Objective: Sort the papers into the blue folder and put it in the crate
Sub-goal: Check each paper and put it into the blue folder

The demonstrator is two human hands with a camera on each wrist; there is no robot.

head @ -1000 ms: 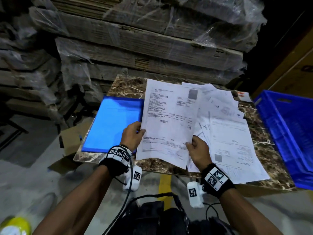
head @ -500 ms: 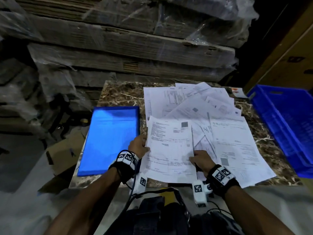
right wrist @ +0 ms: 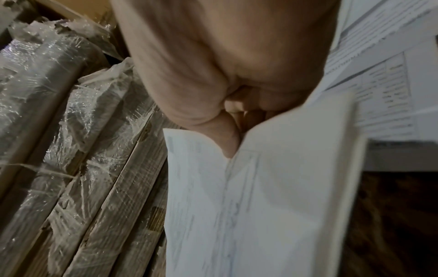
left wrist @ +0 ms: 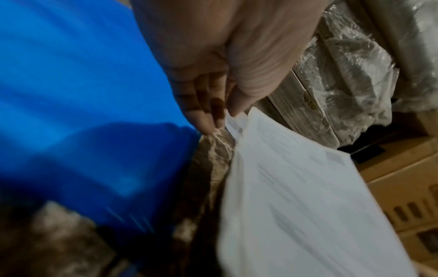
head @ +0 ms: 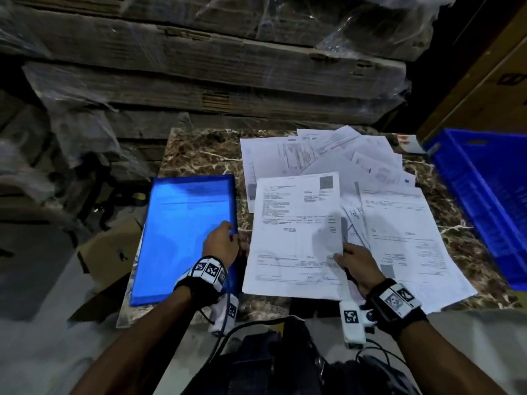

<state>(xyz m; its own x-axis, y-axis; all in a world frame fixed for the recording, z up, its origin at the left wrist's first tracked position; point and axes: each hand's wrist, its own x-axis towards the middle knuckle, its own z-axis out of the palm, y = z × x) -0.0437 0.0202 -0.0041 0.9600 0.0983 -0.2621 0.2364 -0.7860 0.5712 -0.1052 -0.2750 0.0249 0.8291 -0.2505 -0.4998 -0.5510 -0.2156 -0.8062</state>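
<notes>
The blue folder (head: 185, 232) lies closed on the left of the marble table (head: 199, 149). My left hand (head: 221, 243) is at the folder's right edge, its fingers (left wrist: 208, 120) straight and touching the table between the folder (left wrist: 71, 93) and a printed sheet (left wrist: 296, 206). My right hand (head: 353, 260) pinches that sheet (head: 293, 229) by its lower right edge, thumb (right wrist: 227, 142) on top, and holds it just above the table. More loose papers (head: 399, 223) are fanned out behind and right of it. The blue crate (head: 484, 201) stands at the right.
Plastic-wrapped stacks of flat cardboard (head: 228, 67) rise right behind the table. A brown cardboard box (head: 108, 252) sits on the floor left of the table. A small white card (head: 407, 142) lies at the table's back right corner.
My left hand has let go of the sheet's left edge and moved to the folder's right edge. The sheet has come down, held by my right hand alone.
</notes>
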